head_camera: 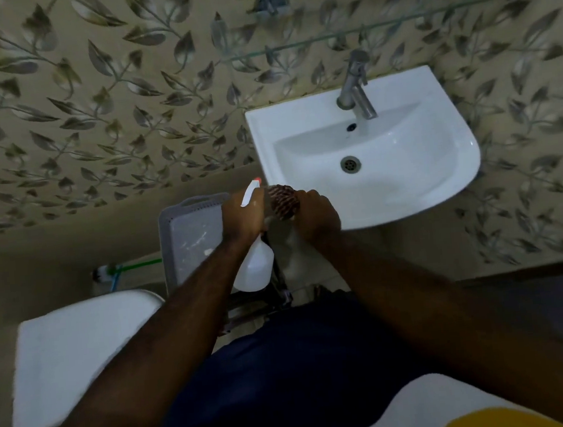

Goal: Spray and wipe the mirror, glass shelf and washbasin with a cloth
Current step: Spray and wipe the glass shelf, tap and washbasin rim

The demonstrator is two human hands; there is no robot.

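- left hand [243, 216] wrapped round the spray bottle [254, 266] neck, body hanging below the fist
- right hand [314, 215] closed on a brown cloth [284, 201], just beside the washbasin [406, 182] front edge

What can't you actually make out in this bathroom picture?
Head view, the only one:
- Mirror: out of frame above the thin glass shelf.
- Brown patterned object: mostly covered by the right hand; cloth or not, unclear.
- White plastic spray bottle: trigger hidden by the left hand.
- White ceramic washbasin: wetness unreadable in dim light.
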